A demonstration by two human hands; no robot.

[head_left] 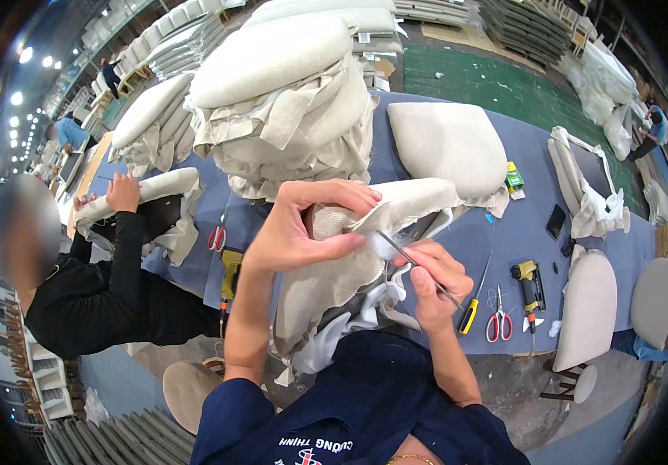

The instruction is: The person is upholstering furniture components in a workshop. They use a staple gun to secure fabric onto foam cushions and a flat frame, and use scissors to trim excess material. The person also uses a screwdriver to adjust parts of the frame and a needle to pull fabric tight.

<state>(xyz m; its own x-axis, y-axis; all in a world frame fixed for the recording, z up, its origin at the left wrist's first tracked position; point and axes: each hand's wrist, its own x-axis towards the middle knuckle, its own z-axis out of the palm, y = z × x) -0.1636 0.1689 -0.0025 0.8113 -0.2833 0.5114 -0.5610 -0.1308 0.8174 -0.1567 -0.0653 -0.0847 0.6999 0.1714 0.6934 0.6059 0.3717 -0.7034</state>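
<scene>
Clasping the cushion (322, 283) by its loose beige edge, the left hand (293, 229) curves like a hook, fingers over the top, thumb underneath, a grip that looks meant to hold the cloth folded back! And the right hand (436, 283), on the cushion's right, pinches a thin grey rod (397, 248) between thumb and fingers, slanting it at the white filling (383, 247), probably for fine control; whether the tip touches, I cannot tell. The cushion itself sits at the table's (524, 232) near side, right up against the navy shirt (349, 387)

Moving out, and right of the cushion it's a tidy line: screwdriver (469, 316), scissors (498, 325), nail gun (529, 287), the first two with handles facing near, likely for a quick grab. Farther right, a phone (555, 222). Just beyond the cushion lies a pad (450, 147), smooth face up, perhaps to spare its cover; beyond and left rises the stack (279, 116), seemingly piled to save room. Left of the cushion, a co-worker (89, 306) has both hands on another piece

Now the print! White lettering (314, 446) on the shirt, near side of the cushion, upside down from here; a green-and-yellow box (514, 180), beyond and right of the cushion, its print too small to read
</scene>
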